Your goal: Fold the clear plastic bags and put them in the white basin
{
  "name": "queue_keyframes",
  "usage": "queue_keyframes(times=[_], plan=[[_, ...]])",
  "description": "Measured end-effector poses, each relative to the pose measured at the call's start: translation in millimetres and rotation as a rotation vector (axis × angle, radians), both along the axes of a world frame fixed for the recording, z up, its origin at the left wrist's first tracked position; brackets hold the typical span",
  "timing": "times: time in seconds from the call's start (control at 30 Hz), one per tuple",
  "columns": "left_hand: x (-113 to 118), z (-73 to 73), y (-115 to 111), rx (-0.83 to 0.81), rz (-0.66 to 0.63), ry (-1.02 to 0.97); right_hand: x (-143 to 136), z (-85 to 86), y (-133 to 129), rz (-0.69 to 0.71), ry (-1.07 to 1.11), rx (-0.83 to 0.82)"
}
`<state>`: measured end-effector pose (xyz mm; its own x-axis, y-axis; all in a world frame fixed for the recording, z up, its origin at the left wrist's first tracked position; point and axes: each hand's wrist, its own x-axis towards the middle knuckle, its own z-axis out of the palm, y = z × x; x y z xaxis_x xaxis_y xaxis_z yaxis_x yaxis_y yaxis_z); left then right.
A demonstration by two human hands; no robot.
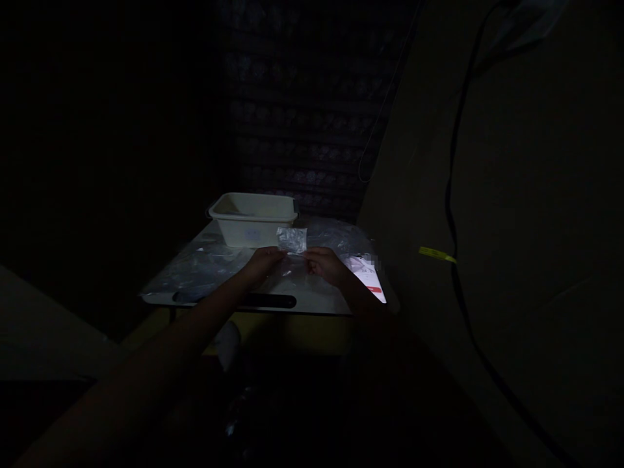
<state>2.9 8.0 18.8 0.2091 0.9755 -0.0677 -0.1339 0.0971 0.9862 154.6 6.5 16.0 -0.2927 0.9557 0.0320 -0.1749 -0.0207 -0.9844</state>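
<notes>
A small shiny, clear plastic bag is stretched upright between my two hands above the table. My left hand pinches its lower left corner. At the lower right corner, the fingers of my right hand are closed on it. Whether anything lies inside the bag is too dark to tell. Just behind and to the left stands a cream plastic basin with a dark handle. Loose clear plastic bags are spread on the table to the left, and more plastic lies behind my right hand.
The small white table has a dark slot along its front edge. A lit phone lies on its right side. A black cable with a yellow tag hangs along the right wall. A patterned curtain hangs behind; the surroundings are very dark.
</notes>
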Motion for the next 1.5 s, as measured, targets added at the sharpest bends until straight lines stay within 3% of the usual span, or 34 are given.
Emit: queue_keyframes(times=[0.23,0.67,0.9,1.1,1.27,1.5], plan=[[2.1,5.0,-3.2,-0.025,-0.037,-0.156,1.3,-2.1,1.0,-0.009,0.112,-0.001],[1.1,10.7,-5.8,-0.034,-0.028,-0.147,3.3,-0.1,1.1,-0.030,0.170,-0.038],[1.2,12.1,-4.0,-0.167,-0.014,-0.217,5.4,-2.1,4.6,-0.066,0.248,-0.073],[4.6,0.5,-1.5,0.004,0.102,-0.074,2.2,-2.6,0.9,-0.068,0.164,-0.101],[4.2,0.8,-0.7,0.024,0.140,-0.134,-0.4,-2.8,-2.9,-0.010,0.061,-0.126],[9.9,2.1,-3.8,-0.080,0.024,-0.245,-9.3,-0.6,-1.1,-0.186,0.203,-0.094]])
